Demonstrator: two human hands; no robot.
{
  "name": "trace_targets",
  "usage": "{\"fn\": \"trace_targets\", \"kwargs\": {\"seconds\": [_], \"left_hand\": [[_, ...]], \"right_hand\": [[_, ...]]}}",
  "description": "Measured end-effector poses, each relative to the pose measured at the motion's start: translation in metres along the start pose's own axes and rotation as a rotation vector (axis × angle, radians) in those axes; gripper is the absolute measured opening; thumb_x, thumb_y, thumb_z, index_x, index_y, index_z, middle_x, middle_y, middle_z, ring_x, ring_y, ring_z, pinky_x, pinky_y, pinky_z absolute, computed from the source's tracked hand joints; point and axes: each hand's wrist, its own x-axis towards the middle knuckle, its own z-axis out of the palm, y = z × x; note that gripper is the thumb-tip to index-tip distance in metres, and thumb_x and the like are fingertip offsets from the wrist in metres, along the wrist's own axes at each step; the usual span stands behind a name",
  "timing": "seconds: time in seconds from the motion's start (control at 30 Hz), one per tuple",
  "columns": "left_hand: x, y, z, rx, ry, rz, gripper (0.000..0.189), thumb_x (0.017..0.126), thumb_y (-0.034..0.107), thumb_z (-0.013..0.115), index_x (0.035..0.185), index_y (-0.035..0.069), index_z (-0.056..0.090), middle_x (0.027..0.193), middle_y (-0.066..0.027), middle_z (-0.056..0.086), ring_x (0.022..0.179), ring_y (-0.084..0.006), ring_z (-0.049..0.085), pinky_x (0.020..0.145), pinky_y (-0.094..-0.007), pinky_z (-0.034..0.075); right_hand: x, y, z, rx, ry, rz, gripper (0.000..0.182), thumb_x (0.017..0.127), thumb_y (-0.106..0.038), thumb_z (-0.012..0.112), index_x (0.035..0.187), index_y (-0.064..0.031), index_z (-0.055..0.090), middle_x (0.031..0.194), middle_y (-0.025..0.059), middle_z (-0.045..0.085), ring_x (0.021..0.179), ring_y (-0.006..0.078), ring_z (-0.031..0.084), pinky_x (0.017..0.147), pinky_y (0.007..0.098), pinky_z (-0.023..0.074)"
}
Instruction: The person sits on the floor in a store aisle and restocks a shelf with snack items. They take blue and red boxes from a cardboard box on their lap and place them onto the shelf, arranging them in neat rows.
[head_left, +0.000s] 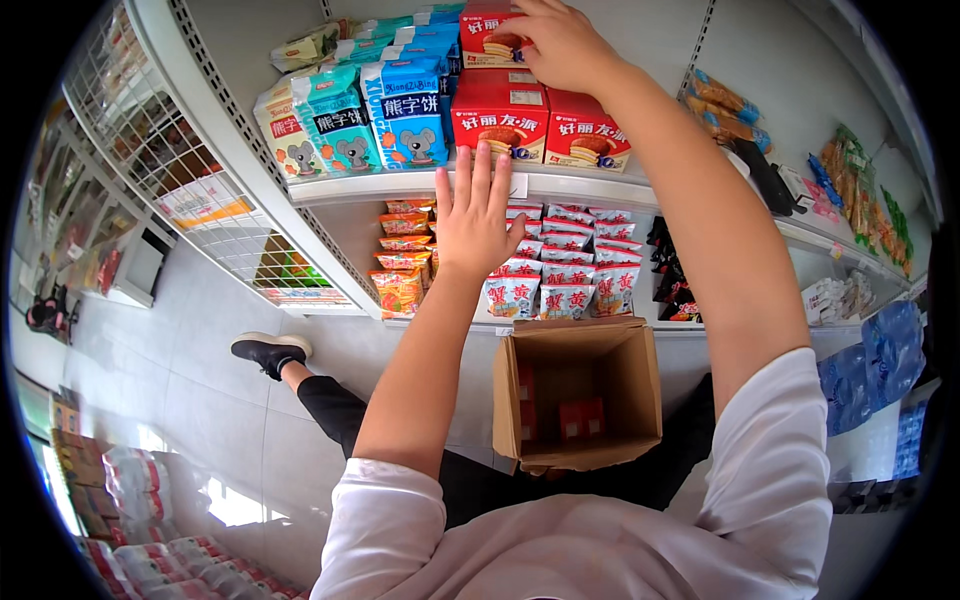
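My left hand (477, 214) is flat with its fingers apart, its fingertips at the lower front of a red snack-pie box (498, 105) on the shelf. A second red box (586, 131) stands to the right of that one. On top sits an upper red box (480, 34), with my right hand (559, 45) laid over its right part, fingers across the front. My right hand hides much of that box, including whatever is behind it. Below my arms stands an open cardboard carton (652, 390) with several small red boxes (581, 420) inside.
Blue biscuit bags (409, 112) and green ones (337, 124) stand left of the boxes. The shelf's white front edge (360, 186) runs above rows of small snack packets (566, 300). A wire rack (217, 232) is at left, shrink-wrapped bottles (874, 375) at right.
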Motion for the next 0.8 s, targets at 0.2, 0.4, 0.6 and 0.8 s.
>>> {"fn": "trace_targets", "kwargs": {"seconds": [0.2,0.4,0.6,0.8], "left_hand": [[0.000,0.003,-0.009,0.029,-0.053,0.009,0.102,0.084,0.041,0.078,0.165,0.003,0.029,0.173,-0.0247,0.022,0.161,-0.0447,0.019,0.127,-0.0647,0.016],[-0.014,0.012,-0.014,0.115,-0.075,0.022,0.093,0.087,0.031,0.075,0.164,0.003,0.032,0.172,-0.0253,0.025,0.161,-0.0429,0.021,0.126,-0.0657,0.018],[-0.125,0.086,0.010,-0.307,-0.337,0.086,0.080,0.092,0.029,0.071,0.163,0.009,0.039,0.172,-0.0240,0.025,0.158,-0.0417,0.030,0.127,-0.0603,0.024],[-0.164,0.110,0.015,-0.312,-0.741,-0.187,0.028,0.095,0.035,0.072,0.099,0.008,0.067,0.097,-0.0124,0.072,0.092,-0.0331,0.073,0.080,-0.0477,0.059]], "right_hand": [[-0.069,-0.079,-0.108,0.677,-0.033,0.381,0.022,0.094,0.004,0.057,0.104,-0.0035,0.075,0.099,0.0127,0.076,0.091,0.0196,0.074,0.081,0.0334,0.0577],[-0.248,-0.147,-0.128,1.076,-1.272,0.455,0.025,0.096,-0.022,0.065,0.105,-0.0022,0.078,0.090,0.0125,0.078,0.082,0.0278,0.075,0.077,0.0403,0.0571],[-0.396,-0.215,-0.038,0.686,-1.850,0.701,0.053,0.093,-0.039,0.063,0.120,0.0051,0.075,0.120,0.0228,0.076,0.111,0.0398,0.073,0.097,0.0486,0.0562],[-0.587,-0.297,0.007,0.502,-1.737,0.913,0.053,0.094,-0.041,0.068,0.136,-0.0088,0.072,0.144,0.0174,0.067,0.129,0.0350,0.066,0.110,0.0455,0.0514]]}}
